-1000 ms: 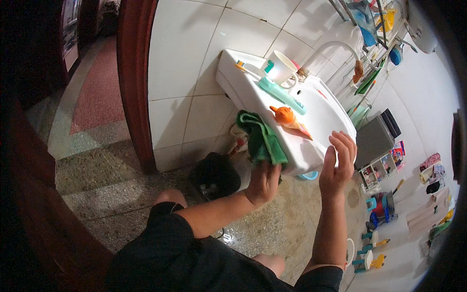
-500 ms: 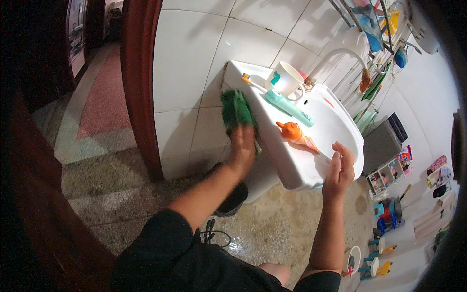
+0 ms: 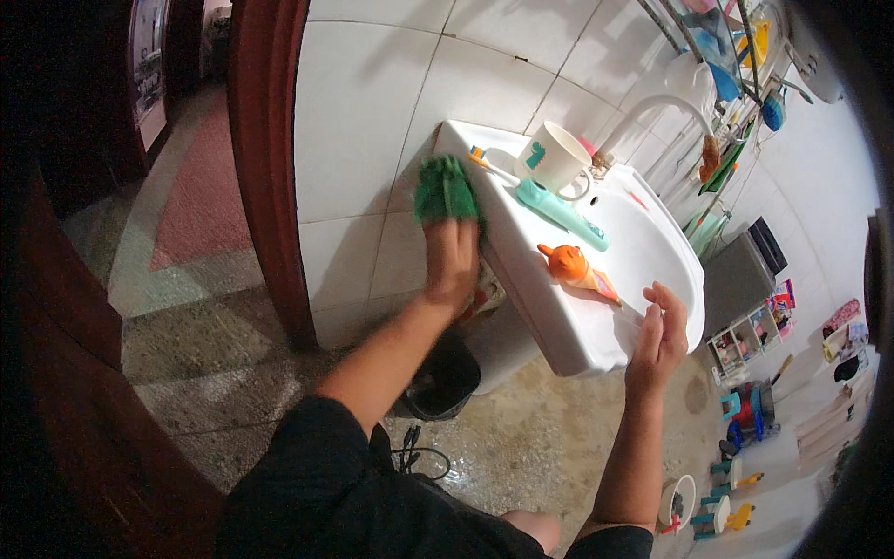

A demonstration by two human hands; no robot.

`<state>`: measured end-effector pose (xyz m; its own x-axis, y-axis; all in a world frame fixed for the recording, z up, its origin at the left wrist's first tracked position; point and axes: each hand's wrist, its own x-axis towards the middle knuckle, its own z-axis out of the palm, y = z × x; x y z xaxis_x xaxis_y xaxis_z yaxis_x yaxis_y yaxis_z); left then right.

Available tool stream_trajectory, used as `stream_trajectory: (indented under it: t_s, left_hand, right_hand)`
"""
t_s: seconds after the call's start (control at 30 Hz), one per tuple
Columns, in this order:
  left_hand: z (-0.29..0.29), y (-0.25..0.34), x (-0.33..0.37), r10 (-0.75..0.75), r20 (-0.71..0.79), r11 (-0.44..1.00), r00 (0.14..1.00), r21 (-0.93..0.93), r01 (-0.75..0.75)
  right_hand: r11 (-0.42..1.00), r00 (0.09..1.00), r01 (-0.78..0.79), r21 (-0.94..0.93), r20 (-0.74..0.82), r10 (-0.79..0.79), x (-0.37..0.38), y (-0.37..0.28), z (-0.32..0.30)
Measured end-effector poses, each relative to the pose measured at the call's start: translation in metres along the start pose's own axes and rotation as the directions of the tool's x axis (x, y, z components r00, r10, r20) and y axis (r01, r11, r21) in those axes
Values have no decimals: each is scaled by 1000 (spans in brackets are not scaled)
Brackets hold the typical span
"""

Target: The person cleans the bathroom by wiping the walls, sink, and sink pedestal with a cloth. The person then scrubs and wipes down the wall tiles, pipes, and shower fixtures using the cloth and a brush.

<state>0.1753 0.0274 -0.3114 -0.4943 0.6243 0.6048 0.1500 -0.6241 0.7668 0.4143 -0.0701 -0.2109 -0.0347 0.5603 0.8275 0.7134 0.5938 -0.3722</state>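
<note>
A crumpled green cloth [image 3: 445, 191] is in my left hand [image 3: 451, 259], beside the left outer side of the white washbasin [image 3: 568, 337]; whether it touches basin or wall I cannot tell. My right hand [image 3: 659, 337] rests at the basin's front right rim, fingers extended and holding nothing. Along the basin's left ledge lie an orange animal-headed tube [image 3: 572, 268], a mint-green tube [image 3: 561, 216] and a toothbrush [image 3: 494, 166] with an orange-and-blue head. Behind them stands a white mug [image 3: 555, 156] with a green dinosaur print.
A pale curved tap [image 3: 652, 101] rises at the basin's back. Below the basin stand its pedestal and a black bin [image 3: 441, 384]. A dark cable [image 3: 421, 458] lies on the wet floor. On the left is a red-brown door frame [image 3: 270, 168]; small stools [image 3: 715, 514] stand far right.
My left hand has shifted slightly with the green cloth, away from the basin's edge. More of the black bin shows. My right hand keeps its place at the rim; the view has moved a little.
</note>
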Motion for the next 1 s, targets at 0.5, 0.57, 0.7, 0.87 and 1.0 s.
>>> stream_trajectory:
  t_s: [0.5,0.57,0.7,0.87,1.0]
  left_hand:
    - [-20,-10,63,67,-17,973,998,222,-62]
    - [-2,-4,21,17,35,994,999,106,-21]
    - [6,-2,-24,247,-40,955,968,179,-236]
    - [-11,-9,50,-28,-64,998,998,50,31]
    - [1,-17,14,53,-148,999,988,18,-51]
  right_hand:
    - [996,1000,-23,89,12,22,0,-4,8]
    - [998,999,-25,54,28,24,0,-1,-5]
    - [998,999,-44,52,19,43,0,0,3]
    - [993,998,-64,102,16,62,-4,-1,7]
    - [995,998,-55,88,11,54,-4,2,7]
